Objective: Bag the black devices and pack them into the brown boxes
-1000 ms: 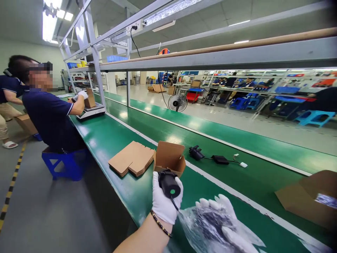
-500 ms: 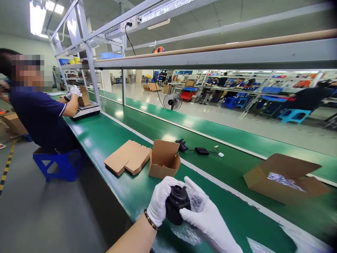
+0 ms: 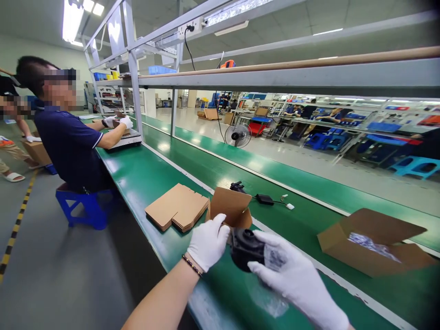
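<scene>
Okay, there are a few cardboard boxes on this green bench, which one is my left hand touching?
The small open box right behind your left hand, standing upright with its flap raised. The stack of flat boxes lies folded to its left, and the big open box sits far right.

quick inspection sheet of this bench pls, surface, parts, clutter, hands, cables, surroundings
surface: green conveyor table, white line running along it
job's things: black device with a clear plastic bag around part of it; small open carton just behind it
clutter: stack of flat cartons; large open carton holding plastic-wrapped contents
grippers: left hand gloved, at the small carton's front edge; right hand gloved, gripping device and bag
cables: second black device with adapter and lead on the belt; cord hanging from overhead socket
surroundings: seated co-worker at a scale; fan on the floor
</scene>
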A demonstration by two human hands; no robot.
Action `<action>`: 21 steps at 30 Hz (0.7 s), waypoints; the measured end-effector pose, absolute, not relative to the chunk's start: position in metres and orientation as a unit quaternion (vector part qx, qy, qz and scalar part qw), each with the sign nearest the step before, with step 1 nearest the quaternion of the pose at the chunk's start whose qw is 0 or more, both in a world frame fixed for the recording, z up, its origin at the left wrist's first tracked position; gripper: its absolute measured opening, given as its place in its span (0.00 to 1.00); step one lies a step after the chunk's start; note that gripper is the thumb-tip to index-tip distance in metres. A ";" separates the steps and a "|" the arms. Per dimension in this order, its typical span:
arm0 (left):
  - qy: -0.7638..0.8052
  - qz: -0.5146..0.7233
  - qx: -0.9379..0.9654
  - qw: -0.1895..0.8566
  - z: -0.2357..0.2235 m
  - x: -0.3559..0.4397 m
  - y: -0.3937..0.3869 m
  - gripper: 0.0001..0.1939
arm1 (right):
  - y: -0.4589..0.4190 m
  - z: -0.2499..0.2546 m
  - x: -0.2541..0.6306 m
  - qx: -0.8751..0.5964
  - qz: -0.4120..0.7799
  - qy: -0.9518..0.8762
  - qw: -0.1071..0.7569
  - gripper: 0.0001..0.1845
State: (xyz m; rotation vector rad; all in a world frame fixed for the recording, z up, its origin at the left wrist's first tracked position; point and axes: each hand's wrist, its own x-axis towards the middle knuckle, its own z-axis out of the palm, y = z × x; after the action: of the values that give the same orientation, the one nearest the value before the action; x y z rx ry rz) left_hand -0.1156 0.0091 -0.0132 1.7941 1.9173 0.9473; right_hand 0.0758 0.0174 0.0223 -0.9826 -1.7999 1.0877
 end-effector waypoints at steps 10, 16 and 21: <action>0.612 0.110 0.779 0.080 -0.016 -0.132 0.019 0.11 | 0.099 0.070 0.025 -0.301 0.078 -0.950 0.034 0.22; 0.579 0.118 0.800 0.100 -0.028 -0.125 0.009 0.11 | 0.080 0.050 0.041 -0.326 0.145 -0.930 -0.088 0.28; 0.554 0.140 0.812 0.121 -0.028 -0.119 0.012 0.10 | 0.070 0.046 0.075 -0.398 0.090 -0.912 -0.033 0.27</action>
State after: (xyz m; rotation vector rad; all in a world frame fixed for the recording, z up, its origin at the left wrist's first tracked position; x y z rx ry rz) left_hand -0.1186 0.0124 -0.0278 2.3709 1.6173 0.4079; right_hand 0.0754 0.0701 0.0460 -1.2785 -2.9276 0.2903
